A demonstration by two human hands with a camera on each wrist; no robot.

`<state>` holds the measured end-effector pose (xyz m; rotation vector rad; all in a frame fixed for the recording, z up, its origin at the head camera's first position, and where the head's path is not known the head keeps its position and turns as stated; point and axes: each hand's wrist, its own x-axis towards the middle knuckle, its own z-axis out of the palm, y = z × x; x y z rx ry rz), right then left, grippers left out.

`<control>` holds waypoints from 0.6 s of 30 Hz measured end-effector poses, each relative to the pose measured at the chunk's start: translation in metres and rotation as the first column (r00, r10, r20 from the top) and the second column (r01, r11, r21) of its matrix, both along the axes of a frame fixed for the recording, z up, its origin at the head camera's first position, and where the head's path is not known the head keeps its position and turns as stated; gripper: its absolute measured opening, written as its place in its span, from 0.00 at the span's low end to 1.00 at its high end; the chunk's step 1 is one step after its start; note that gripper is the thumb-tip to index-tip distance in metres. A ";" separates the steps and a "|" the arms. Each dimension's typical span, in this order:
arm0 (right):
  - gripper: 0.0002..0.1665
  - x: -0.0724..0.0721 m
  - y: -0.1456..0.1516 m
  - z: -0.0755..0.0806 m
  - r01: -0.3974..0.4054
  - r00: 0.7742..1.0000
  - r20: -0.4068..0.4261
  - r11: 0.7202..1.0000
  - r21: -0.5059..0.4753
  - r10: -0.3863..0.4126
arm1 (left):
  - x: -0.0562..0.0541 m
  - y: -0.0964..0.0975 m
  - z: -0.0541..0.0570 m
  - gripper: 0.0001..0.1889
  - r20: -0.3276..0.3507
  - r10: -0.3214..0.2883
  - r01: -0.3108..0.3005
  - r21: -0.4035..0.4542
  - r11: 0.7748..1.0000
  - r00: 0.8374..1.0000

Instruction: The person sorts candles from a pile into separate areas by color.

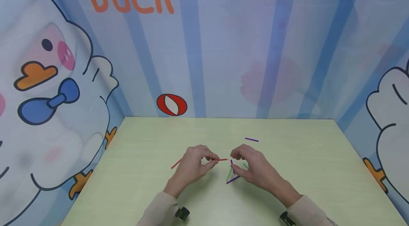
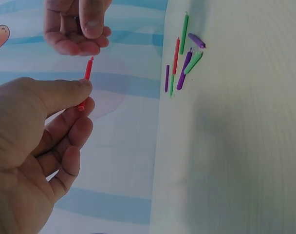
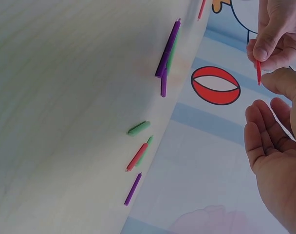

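Note:
My left hand (image 1: 195, 162) pinches a thin red candle (image 2: 88, 70), a slim stick with a short wick-like tip, between thumb and fingertips. It is raised above the table, its tip pointing toward my right hand (image 1: 255, 165). The right hand's thumb and fingers are apart and bent near that tip, with nothing seen between them. Below the right hand lie several more candles, among them a purple candle (image 3: 168, 48), a green candle (image 3: 139, 128) and a red candle (image 3: 137, 157). In the head view the right hand hides part of this group.
Another red candle (image 1: 176, 163) lies on the pale table (image 1: 143, 137), left of the left hand and partly hidden by it. Farther back on the table is a single purple candle (image 1: 251, 139). A printed duck curtain (image 1: 220, 41) stands behind the table.

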<state>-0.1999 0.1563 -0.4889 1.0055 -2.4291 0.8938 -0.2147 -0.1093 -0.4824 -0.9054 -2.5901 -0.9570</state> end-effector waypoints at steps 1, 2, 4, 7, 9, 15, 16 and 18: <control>0.20 0.000 0.000 0.000 0.006 1.000 0.006 1.000 0.000 -0.006 | 0.000 -0.002 0.000 0.05 0.001 0.011 -0.011 0.000 1.000 1.000; 0.20 0.000 0.001 0.000 0.012 1.000 0.009 1.000 -0.002 -0.012 | -0.001 -0.004 0.001 0.06 -0.001 0.023 -0.023 0.001 1.000 1.000; 0.19 0.000 0.001 -0.001 0.025 1.000 0.013 1.000 -0.006 -0.025 | -0.001 -0.009 0.001 0.06 -0.004 0.058 -0.058 0.001 0.998 0.998; 0.18 0.000 0.003 -0.002 0.037 0.999 0.004 0.999 -0.022 -0.037 | -0.002 -0.017 0.000 0.06 -0.003 0.125 -0.125 0.020 0.992 0.992; 0.19 0.000 0.004 -0.003 0.044 0.999 -0.010 0.999 -0.028 -0.044 | -0.002 -0.022 -0.002 0.06 0.000 0.193 -0.193 0.030 0.981 0.981; 0.20 0.000 0.008 -0.005 0.046 0.998 -0.049 0.998 -0.032 -0.048 | -0.004 -0.044 -0.007 0.04 0.043 0.415 -0.417 0.045 0.908 0.909; 0.20 0.000 0.008 -0.005 0.045 0.997 -0.053 0.998 -0.033 -0.047 | -0.005 -0.047 -0.008 0.04 0.051 0.444 -0.446 0.044 0.894 0.895; 0.20 0.000 0.010 -0.005 0.047 0.997 -0.061 0.998 -0.031 -0.049 | -0.005 -0.055 -0.007 0.04 0.070 0.489 -0.493 0.041 0.869 0.869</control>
